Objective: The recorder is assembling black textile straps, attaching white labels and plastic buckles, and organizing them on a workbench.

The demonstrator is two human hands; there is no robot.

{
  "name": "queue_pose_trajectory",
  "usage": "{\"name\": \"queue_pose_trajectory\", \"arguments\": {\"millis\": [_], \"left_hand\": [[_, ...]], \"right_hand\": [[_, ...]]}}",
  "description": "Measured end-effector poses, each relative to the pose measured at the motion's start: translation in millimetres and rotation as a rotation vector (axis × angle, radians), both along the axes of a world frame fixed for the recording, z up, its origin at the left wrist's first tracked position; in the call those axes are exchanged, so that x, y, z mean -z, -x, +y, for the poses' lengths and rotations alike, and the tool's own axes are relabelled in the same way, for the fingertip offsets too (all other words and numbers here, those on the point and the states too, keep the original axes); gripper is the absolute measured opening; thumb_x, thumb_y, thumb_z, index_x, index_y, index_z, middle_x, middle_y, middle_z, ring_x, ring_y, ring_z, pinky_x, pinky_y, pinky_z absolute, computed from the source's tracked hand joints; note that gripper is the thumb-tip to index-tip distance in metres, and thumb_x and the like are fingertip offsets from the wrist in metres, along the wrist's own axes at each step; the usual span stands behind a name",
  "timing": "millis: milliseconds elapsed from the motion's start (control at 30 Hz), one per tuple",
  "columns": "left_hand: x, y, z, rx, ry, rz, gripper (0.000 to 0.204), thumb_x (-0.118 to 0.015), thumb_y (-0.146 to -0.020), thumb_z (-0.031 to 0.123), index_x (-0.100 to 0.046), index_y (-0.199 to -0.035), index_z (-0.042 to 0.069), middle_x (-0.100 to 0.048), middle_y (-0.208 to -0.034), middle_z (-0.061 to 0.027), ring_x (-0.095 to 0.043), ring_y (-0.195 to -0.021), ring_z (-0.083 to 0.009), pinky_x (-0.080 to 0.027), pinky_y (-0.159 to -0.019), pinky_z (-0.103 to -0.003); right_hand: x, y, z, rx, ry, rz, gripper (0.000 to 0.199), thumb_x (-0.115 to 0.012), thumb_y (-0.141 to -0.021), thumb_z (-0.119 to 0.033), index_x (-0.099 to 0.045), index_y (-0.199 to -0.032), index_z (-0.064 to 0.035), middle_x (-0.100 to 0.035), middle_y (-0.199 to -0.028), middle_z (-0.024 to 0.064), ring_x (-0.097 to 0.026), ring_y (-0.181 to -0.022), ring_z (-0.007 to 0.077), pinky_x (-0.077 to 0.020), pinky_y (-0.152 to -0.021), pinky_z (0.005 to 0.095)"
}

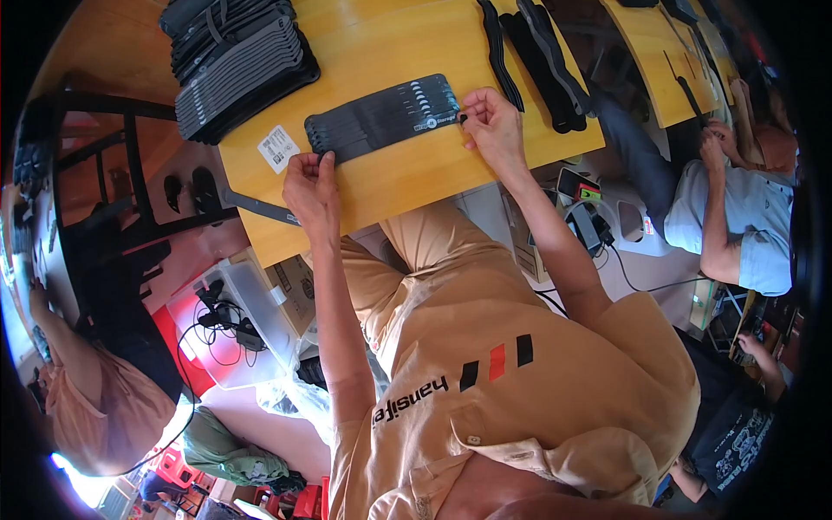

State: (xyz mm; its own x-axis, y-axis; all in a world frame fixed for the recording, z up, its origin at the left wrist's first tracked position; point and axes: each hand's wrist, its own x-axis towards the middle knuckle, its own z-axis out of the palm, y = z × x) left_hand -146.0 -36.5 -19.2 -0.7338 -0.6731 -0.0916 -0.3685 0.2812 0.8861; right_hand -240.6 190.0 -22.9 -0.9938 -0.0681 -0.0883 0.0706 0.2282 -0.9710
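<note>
Dark strap pack (381,119) lies flat on the worktop (381,43), mid-span, toward the front edge. Left end shows several layers, slightly fanned.

Grip state: right hand (492,130) has thumb and fingertip pinched on a small black piece (464,118) at the pack's right end; can't tell if it's attached. Left hand (314,186) has its thumb at the pack's near-left corner; can't tell whether it's pinching or just touching.

Risks, my read:
- Layers shear out of line if the left thumb pushes or the right hand pulls unevenly. Fanned left end is the weak spot.
- Black piece looks small for a fingertip hold. If it slips, it could bounce off the front edge.
- White label (278,149) sits just beside the left knuckles, near the left edge. Easy to brush off.
- Loose grey strap (258,206) overhangs the left edge, one end by the left wrist. A forearm sweep could drag it down.
- Stack of packs (243,78) at the far-left corner is tall and layered; a knock could make it slide.
- Black strips (548,69) crowd the right edge, near the right hand. Swing the elbow wide and they could go over.
</note>
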Motion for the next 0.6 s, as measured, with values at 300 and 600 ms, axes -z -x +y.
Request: {"name": "queue_pose_trajectory", "arguments": {"millis": [300,600], "left_hand": [[2.8,1.1,-0.7,-0.012,0.066,-0.030,0.020,-0.067,-0.078,0.015,-0.058,-0.078,-0.002,-0.056,-0.060,-0.0084,-0.051,-0.049,-0.0150,-0.042,-0.050,-0.028],[3.9,1.3,0.2,-0.012,0.086,-0.054,0.019,-0.067,-0.077,0.015,-0.058,-0.077,-0.002,-0.057,-0.060,-0.0090,-0.052,-0.050,-0.0161,-0.042,-0.051,-0.029]], "right_hand": [[-0.4,-0.5,-1.6,0.012,-0.033,0.028,0.016,-0.055,-0.071,0.008,-0.057,-0.085,0.0015,-0.056,-0.067,0.0038,-0.055,-0.054,0.0085,-0.0483,-0.041,0.0228],[-2.7,-1.4,-2.2,0.006,-0.074,-0.006,0.015,-0.058,-0.073,0.007,-0.056,-0.086,-0.0012,-0.054,-0.071,0.0004,-0.051,-0.058,0.0056,-0.0462,-0.042,0.0191]]}}
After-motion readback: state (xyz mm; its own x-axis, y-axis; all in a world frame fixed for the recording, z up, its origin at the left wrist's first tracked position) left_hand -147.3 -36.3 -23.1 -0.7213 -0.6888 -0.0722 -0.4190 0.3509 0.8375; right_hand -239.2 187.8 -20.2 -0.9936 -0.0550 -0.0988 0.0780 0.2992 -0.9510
